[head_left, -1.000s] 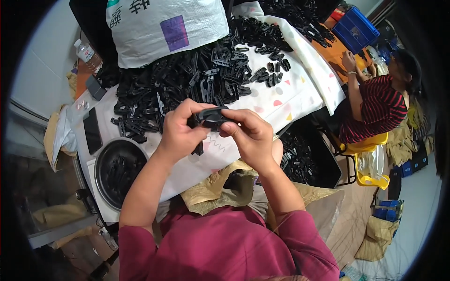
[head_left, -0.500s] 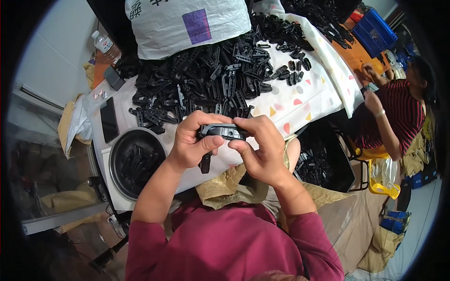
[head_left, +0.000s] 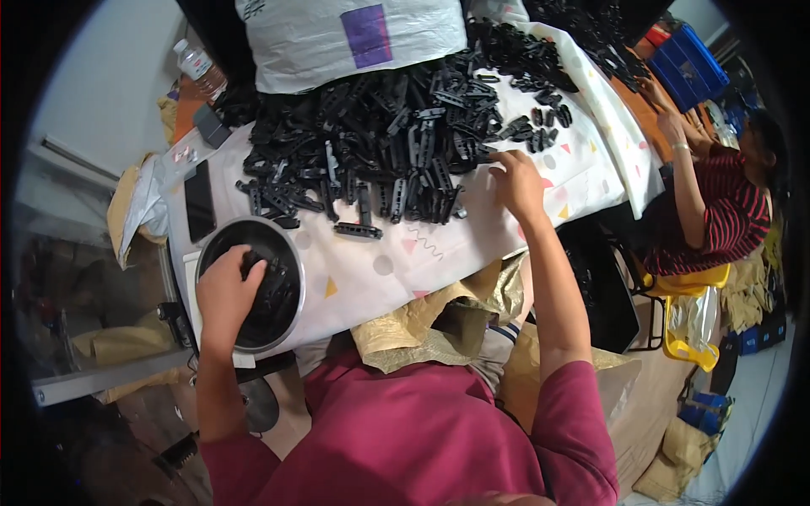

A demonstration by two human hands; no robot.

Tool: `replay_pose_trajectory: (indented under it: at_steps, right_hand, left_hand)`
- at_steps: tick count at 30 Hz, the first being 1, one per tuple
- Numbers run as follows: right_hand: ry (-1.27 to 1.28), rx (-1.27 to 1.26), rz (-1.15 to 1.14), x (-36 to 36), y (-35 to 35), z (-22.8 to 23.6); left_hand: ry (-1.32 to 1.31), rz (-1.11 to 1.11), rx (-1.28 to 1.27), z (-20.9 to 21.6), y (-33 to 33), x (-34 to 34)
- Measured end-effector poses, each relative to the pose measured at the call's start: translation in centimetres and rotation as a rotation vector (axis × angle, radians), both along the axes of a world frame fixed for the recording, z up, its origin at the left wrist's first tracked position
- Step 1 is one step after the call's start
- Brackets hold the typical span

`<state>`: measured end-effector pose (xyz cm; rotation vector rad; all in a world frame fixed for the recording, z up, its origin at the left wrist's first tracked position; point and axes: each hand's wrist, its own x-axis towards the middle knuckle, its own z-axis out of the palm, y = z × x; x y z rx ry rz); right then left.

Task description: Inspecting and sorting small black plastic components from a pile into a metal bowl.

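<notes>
My left hand reaches down into a round dark bowl with a pale rim, at the left of the table. Its thumb and forefinger are apart over slim black pieces; the other fingers are partly hidden. My right hand is at the right edge of a large heap of black plastic parts. Its fingers are loosely bent and apart, with the tips close to the outermost parts; no held piece shows. A slotted black part lies in front of the heap, between my hands.
A white woven sack rests behind the heap. A phone, a grey box and a bottle are at the left. Small black pieces lie at the right. A black bin stands below, near a seated person.
My hands have parted, and the black part they held together is gone from them. The left moved into the bowl, the right to the heap's right edge. The view shifted slightly.
</notes>
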<state>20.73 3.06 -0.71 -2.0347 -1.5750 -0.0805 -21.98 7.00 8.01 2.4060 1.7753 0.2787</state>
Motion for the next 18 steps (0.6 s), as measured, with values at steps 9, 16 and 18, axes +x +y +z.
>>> replay_pose_trajectory:
  at_steps: [9,16,18]
  right_hand:
    - [0.251,-0.027,-0.117,-2.2,2.4,-1.2]
    - [0.762,0.158,0.024,-5.9,-2.4,3.3]
    - [1.112,0.129,0.201,-9.9,-4.5,6.2]
  left_hand:
    - [-0.1,-0.612,0.037,-3.2,1.6,9.7]
    - [-0.137,-0.737,0.073,-6.6,3.3,11.5]
    - [-0.382,-0.592,-0.131,-4.3,2.1,12.1]
